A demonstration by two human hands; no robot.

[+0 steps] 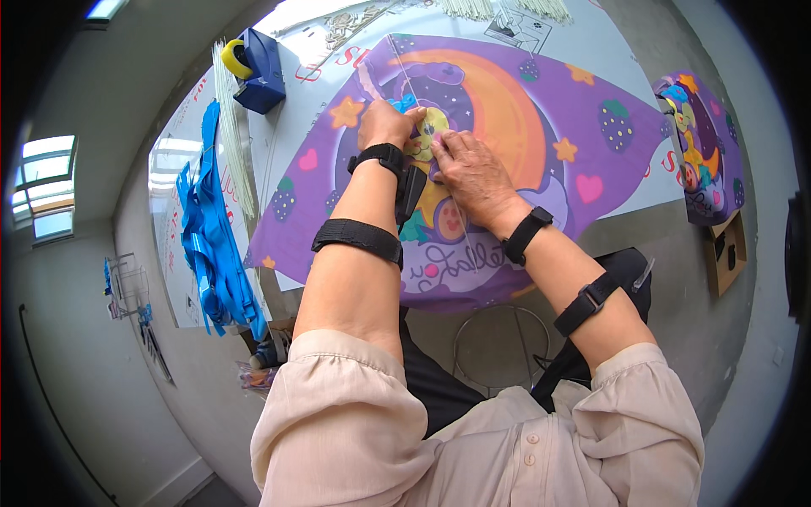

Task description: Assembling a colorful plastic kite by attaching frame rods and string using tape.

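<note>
A purple kite-shaped sheet of fabric (279, 228), printed with an orange moon, stars and strawberries, lies spread on the table. A thin white rod (406, 74) runs down its middle. My left hand (389, 124) is closed at the rod, over a yellow part of the print, its thumb and forefinger toward the right. Just to its right, my right hand (477, 173) has its bent fingers pressed together at the same spot. Whatever is between the fingers of each hand is too small or hidden to tell. Black straps circle both wrists and forearms.
Blue ribbons (207, 237) hang over the table's left side beside thin white rods (232, 127). A blue tape dispenser (260, 72) with yellow tape stands at the back left. More printed purple fabric (718, 148) hangs at the right, above a cardboard box (728, 253). A round stool (501, 342) is below.
</note>
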